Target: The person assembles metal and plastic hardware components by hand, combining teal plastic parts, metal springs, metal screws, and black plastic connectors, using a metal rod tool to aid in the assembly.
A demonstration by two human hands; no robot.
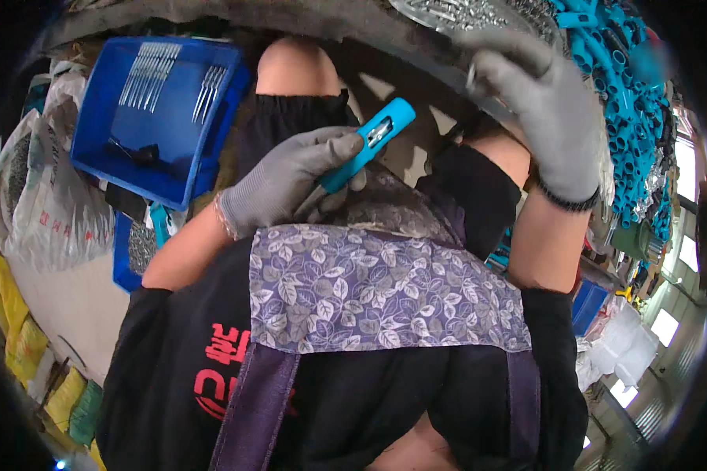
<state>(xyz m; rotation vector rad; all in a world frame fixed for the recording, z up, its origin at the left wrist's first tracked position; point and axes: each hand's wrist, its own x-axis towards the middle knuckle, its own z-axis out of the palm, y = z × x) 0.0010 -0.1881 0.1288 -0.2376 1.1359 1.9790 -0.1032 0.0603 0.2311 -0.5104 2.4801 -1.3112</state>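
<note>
The lap between the 2 knees lies open. To the left the blue tray (102, 149) of metal pins (151, 72) blocks the way; to the right the heap of blue handles (632, 118) crowds the bench edge (416, 47).

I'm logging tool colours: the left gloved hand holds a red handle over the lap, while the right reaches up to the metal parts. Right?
Not quite. The handle in the left hand is blue, not red, as the head view shows. The rest holds: the right hand reaches up to the metal parts.
</note>
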